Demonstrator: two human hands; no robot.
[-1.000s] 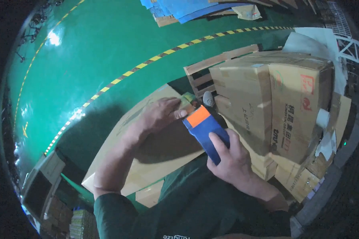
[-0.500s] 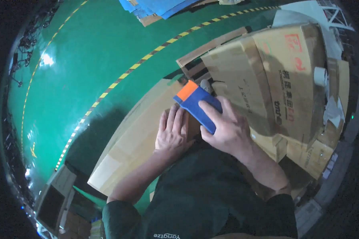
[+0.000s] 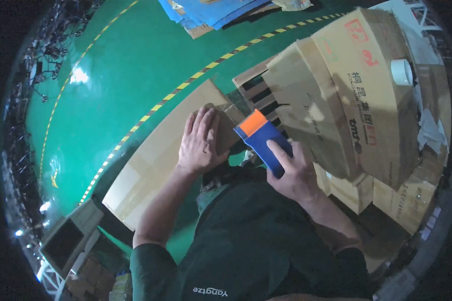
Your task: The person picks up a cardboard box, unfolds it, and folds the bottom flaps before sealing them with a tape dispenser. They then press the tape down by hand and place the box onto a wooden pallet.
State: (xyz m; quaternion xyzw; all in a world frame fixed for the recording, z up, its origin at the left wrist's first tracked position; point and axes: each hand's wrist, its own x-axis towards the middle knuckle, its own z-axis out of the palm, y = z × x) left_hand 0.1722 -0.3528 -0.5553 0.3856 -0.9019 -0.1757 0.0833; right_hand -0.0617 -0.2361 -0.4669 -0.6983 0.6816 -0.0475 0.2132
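My left hand [image 3: 200, 143] lies with its fingers stretched on a long brown cardboard box [image 3: 150, 160], near the box's upper end. In my right hand [image 3: 295, 173] is a blue tool with an orange end [image 3: 265, 140], its orange end pointing up and left toward the box's end. A small gap shows between the tool and my left hand. What the underside of the tool looks like is hidden.
Large cardboard boxes with printed characters [image 3: 336, 95] stand at the right, with a white roll [image 3: 402, 72] on them. Wooden pallet slats [image 3: 256, 90] show beyond the long box. Blue sheets [image 3: 211, 12] lie at the top. A striped line [image 3: 186, 80] crosses the green floor.
My left hand has moved up and left along the box. My right hand and the tool have shifted slightly right and down. More of the long box's upper end shows as the view has shifted.
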